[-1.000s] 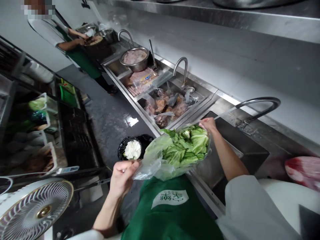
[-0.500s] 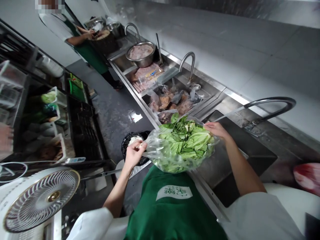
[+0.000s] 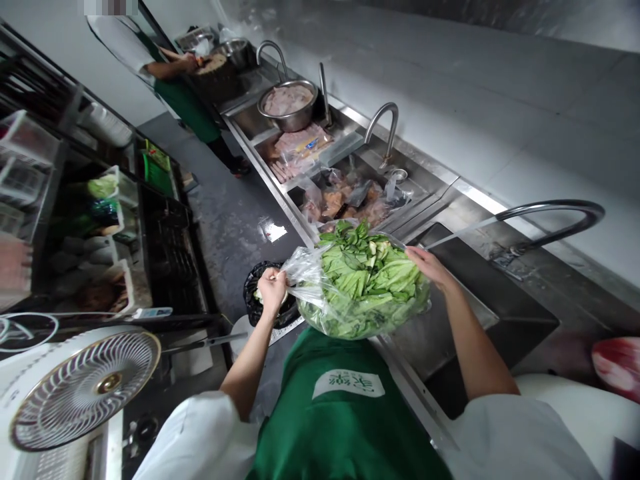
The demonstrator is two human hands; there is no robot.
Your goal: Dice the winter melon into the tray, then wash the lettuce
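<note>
A clear plastic bag (image 3: pixel 320 310) bulging with green leafy vegetables (image 3: pixel 373 283) sits in front of my green apron, at the near edge of the sink counter. My left hand (image 3: pixel 273 291) is closed on a gathered, crumpled part of the bag at its left side. On the opposite side, my right hand (image 3: pixel 427 265) pinches the bag's rim near the leaves; its fingertips are partly hidden. Leaves show uncovered at the top of the bag.
Beyond the bag, a sink holds bagged meat (image 3: pixel 345 197); farther along stands a steel bowl of meat (image 3: pixel 289 101). A running faucet (image 3: pixel 555 208) arches at right. A black-lined bin (image 3: pixel 255 308) and a fan (image 3: pixel 107 383) are left. A co-worker (image 3: pixel 175 93) stands at the far end.
My left hand has shifted slightly right and up, bunching the left side of the bag. More of the leaves' top faces me. My right hand keeps its grip.
</note>
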